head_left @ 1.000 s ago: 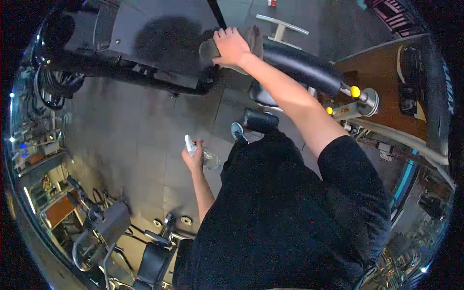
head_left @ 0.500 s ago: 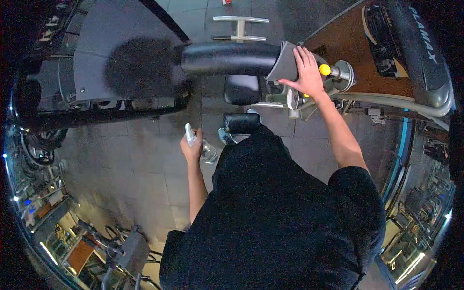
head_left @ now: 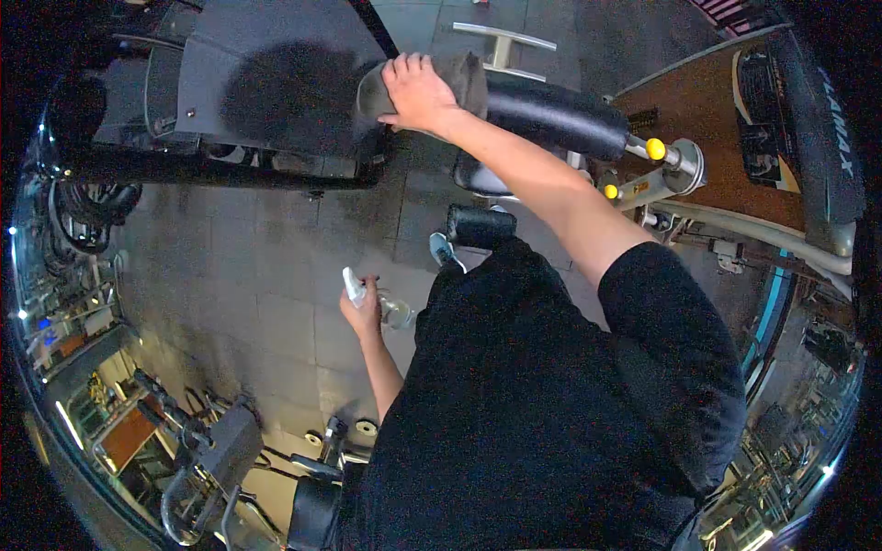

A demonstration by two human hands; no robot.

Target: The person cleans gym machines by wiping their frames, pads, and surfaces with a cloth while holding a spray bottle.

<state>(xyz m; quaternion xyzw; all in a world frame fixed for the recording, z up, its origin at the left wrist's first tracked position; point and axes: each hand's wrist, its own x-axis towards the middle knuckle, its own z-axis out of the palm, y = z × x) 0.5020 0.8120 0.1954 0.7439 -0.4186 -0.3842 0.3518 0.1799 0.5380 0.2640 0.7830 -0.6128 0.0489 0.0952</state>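
My right hand [head_left: 421,95] is curved over a grey cloth [head_left: 469,84], holding it against the left end of a long black padded roller [head_left: 560,117]. The cloth drapes around the pad and hides that end. Lower down on the left, my left hand [head_left: 361,310] grips a clear spray bottle [head_left: 397,312] by its white trigger head [head_left: 353,286], with the bottle held out over the floor. Its fingers are wrapped round the neck.
Yellow knobs [head_left: 655,149] sit on the metal pivot at the roller's right. A smaller black roller [head_left: 481,226] is by my legs. A dark grey machine panel [head_left: 276,83] stands at left, a brown-panelled machine [head_left: 698,101] at right. Other gym equipment [head_left: 216,459] is behind at lower left.
My right hand has slid with the cloth from the roller's right end to its left end. My left hand still holds the spray bottle low. The view has shifted slightly.
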